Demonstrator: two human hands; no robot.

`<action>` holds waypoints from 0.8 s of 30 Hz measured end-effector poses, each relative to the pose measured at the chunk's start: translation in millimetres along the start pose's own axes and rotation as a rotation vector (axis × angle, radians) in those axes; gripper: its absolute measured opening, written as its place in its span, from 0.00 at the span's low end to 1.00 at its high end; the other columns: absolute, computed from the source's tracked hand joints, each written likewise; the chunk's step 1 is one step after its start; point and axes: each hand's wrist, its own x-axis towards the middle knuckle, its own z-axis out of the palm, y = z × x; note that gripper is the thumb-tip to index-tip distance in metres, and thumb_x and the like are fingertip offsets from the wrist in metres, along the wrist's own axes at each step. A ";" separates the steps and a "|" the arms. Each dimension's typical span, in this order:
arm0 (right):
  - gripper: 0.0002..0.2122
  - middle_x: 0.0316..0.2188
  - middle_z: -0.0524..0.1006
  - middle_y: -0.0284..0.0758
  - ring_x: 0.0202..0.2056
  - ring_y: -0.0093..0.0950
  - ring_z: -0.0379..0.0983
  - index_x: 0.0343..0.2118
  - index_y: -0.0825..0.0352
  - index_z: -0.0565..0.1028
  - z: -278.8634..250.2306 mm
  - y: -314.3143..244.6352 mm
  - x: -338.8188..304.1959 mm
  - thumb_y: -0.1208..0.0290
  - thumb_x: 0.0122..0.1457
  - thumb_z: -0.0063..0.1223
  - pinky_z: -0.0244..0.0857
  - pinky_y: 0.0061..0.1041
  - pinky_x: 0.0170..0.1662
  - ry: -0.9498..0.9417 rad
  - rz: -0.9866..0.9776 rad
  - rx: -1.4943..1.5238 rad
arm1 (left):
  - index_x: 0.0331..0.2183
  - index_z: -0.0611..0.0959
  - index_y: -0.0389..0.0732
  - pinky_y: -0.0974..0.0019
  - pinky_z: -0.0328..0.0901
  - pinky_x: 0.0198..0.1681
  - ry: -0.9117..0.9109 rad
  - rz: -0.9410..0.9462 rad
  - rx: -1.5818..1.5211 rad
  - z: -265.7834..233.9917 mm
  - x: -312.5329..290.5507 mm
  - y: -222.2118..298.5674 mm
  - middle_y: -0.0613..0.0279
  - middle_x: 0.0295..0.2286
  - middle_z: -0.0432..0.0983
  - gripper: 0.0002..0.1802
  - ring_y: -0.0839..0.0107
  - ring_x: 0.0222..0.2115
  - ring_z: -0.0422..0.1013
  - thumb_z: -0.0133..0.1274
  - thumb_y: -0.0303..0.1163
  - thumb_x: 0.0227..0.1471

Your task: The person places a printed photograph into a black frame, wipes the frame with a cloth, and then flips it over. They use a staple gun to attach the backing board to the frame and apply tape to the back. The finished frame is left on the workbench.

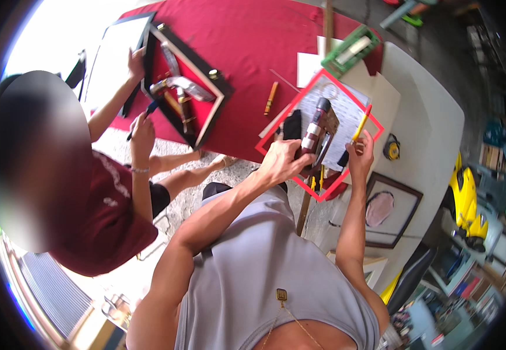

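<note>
My left hand (288,160) is closed on a dark red and silver tool-like piece (311,139) with a rounded dark cap; its exact kind is unclear. It is over a red-edged square frame (382,129) with printed paper (346,125) inside. My right hand (360,153) pinches a slim yellow stick with a red end (361,123), near the frame's right side. A dark piece (344,158) shows beside those fingers. Black cloth-like material (292,125) lies within the frame's left part.
At left, a co-worker (104,204) holds a dark-handled tool by an open black case (197,55) with curved pieces inside. The red-covered table (247,41) also bears a green tray (352,51). A tape measure (392,147) and dark picture frame (419,201) lie at right.
</note>
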 end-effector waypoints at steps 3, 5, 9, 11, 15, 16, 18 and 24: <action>0.32 0.40 0.74 0.39 0.37 0.34 0.72 0.57 0.66 0.65 10.2 -2.9 -1.6 0.73 0.44 0.62 0.69 0.34 0.41 -0.087 -0.107 -0.332 | 0.20 0.75 0.32 0.54 0.64 0.25 -0.014 0.144 0.077 -35.9 -29.3 1.9 0.47 0.17 0.70 0.19 0.50 0.20 0.70 0.59 0.40 0.43; 0.32 0.43 0.72 0.44 0.45 0.43 0.70 0.56 0.67 0.66 14.1 -7.9 -7.0 0.72 0.44 0.64 0.64 0.42 0.48 -0.053 -0.290 -0.542 | 0.19 0.74 0.33 0.54 0.64 0.25 -0.021 0.193 0.110 -58.7 -57.3 15.5 0.48 0.16 0.69 0.19 0.50 0.20 0.70 0.60 0.39 0.41; 0.20 0.37 0.72 0.40 0.40 0.32 0.68 0.46 0.70 0.72 32.1 -25.5 -35.0 0.70 0.51 0.63 0.63 0.32 0.44 0.004 -0.317 -0.222 | 0.22 0.76 0.35 0.54 0.63 0.26 0.010 0.149 0.154 -78.4 -127.0 20.0 0.53 0.20 0.70 0.14 0.53 0.22 0.70 0.60 0.36 0.41; 0.08 0.27 0.69 0.31 0.30 0.20 0.65 0.35 0.70 0.72 43.7 -33.1 -69.0 0.71 0.59 0.55 0.60 0.21 0.34 -0.148 -0.129 0.091 | 0.22 0.76 0.36 0.54 0.64 0.27 -0.004 0.118 0.256 -85.2 -163.4 17.3 0.54 0.20 0.71 0.13 0.53 0.22 0.71 0.59 0.36 0.40; 0.09 0.18 0.69 0.24 0.22 0.16 0.61 0.27 0.69 0.74 66.6 -30.3 -162.4 0.68 0.58 0.56 0.57 0.19 0.27 -0.544 -0.088 0.046 | 0.21 0.76 0.38 0.55 0.66 0.28 0.034 0.052 0.422 -92.0 -247.9 -4.5 0.56 0.21 0.71 0.14 0.54 0.23 0.72 0.58 0.38 0.36; 0.09 0.19 0.70 0.24 0.22 0.15 0.62 0.28 0.69 0.75 73.6 -30.6 -185.8 0.68 0.57 0.57 0.58 0.20 0.27 -0.640 -0.146 -0.094 | 0.20 0.76 0.38 0.55 0.66 0.28 0.046 0.019 0.457 -91.2 -273.2 -14.1 0.56 0.21 0.72 0.14 0.54 0.23 0.72 0.58 0.39 0.35; 0.09 0.22 0.75 0.28 0.24 0.17 0.68 0.31 0.71 0.76 92.4 -16.6 -231.8 0.68 0.54 0.58 0.63 0.21 0.30 -0.820 -0.106 -0.203 | 0.20 0.77 0.37 0.54 0.67 0.29 0.133 -0.058 0.441 -82.1 -329.6 -42.5 0.53 0.23 0.74 0.14 0.52 0.25 0.73 0.57 0.39 0.33; 0.06 0.25 0.79 0.33 0.26 0.21 0.74 0.32 0.71 0.79 176.1 35.5 -350.2 0.80 0.51 0.53 0.68 0.22 0.31 -1.111 -0.200 -0.173 | 0.22 0.80 0.36 0.52 0.68 0.29 0.426 -0.543 0.437 -25.1 -552.0 -116.9 0.48 0.20 0.75 0.17 0.49 0.24 0.74 0.56 0.41 0.30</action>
